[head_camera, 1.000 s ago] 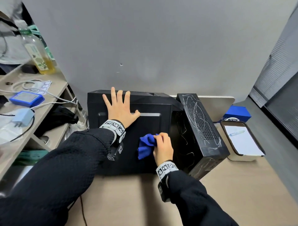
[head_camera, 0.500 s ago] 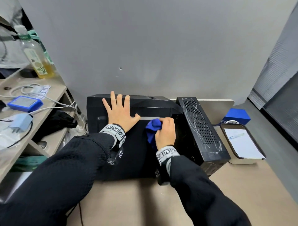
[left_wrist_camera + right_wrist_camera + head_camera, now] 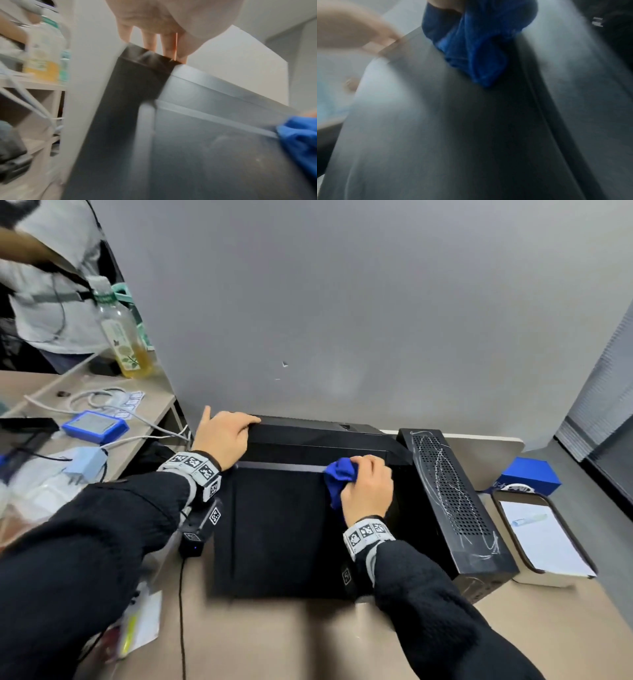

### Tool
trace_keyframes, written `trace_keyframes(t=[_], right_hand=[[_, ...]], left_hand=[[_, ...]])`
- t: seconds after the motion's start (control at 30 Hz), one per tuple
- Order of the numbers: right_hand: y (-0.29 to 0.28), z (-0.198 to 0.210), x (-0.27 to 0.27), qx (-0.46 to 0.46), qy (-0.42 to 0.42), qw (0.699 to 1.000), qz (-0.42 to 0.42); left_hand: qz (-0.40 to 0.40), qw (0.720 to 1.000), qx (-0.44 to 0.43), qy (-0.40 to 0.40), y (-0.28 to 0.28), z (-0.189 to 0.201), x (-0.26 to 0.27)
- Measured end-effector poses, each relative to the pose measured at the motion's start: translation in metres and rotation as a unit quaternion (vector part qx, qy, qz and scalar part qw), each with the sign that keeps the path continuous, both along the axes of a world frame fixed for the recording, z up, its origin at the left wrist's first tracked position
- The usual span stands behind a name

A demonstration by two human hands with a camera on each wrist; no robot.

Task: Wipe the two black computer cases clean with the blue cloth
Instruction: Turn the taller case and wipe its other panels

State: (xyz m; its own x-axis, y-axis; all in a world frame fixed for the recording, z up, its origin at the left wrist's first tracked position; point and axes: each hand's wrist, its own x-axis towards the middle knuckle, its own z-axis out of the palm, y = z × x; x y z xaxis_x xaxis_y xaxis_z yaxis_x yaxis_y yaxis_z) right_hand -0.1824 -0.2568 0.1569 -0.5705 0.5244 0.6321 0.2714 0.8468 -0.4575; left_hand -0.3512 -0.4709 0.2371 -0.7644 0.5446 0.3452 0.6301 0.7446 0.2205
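Observation:
A large black computer case (image 3: 287,525) lies on its side on the tan table. A narrower black case (image 3: 452,498) with a perforated panel and white scribbles leans beside it on the right. My left hand (image 3: 224,433) grips the large case's far left corner, fingers curled over the edge (image 3: 150,44). My right hand (image 3: 368,487) holds a bunched blue cloth (image 3: 339,477) against the upper right part of the large case's side panel. The same cloth (image 3: 479,44) hangs from the hand in the blurred right wrist view, and the cloth (image 3: 302,138) shows at the right edge of the left wrist view.
A white tray (image 3: 537,535) and a blue box (image 3: 531,475) sit right of the cases. A shelf on the left holds a bottle (image 3: 125,340), a blue device (image 3: 94,426), a charger and white cables. A grey wall stands behind. Another person stands at the far left.
My left hand slid from lying flat on the side panel to gripping the case's far left corner. My right hand carried the cloth up and to the right across the panel.

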Motion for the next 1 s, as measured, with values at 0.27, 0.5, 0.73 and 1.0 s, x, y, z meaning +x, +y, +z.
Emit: trace_keyframes(t=[0.27, 0.5, 0.73, 1.0], right_hand=[[-0.003, 0.028, -0.029, -0.089, 0.064, 0.994, -0.016], [-0.097, 0.025, -0.046, 0.110, 0.006, 0.972, 0.207], [-0.184, 0.003, -0.070, 0.182, -0.070, 0.922, 0.335], [-0.103, -0.047, -0.009, 0.273, -0.060, 0.898, 0.339]], left_hand=[[-0.047, 0.983, 0.146, -0.098, -0.012, -0.019, -0.011], [-0.089, 0.895, 0.306, -0.311, -0.031, -0.004, -0.008], [-0.094, 0.882, 0.315, -0.336, -0.040, 0.000, 0.005], [-0.110, 0.901, 0.289, -0.303, -0.043, -0.004, 0.009]])
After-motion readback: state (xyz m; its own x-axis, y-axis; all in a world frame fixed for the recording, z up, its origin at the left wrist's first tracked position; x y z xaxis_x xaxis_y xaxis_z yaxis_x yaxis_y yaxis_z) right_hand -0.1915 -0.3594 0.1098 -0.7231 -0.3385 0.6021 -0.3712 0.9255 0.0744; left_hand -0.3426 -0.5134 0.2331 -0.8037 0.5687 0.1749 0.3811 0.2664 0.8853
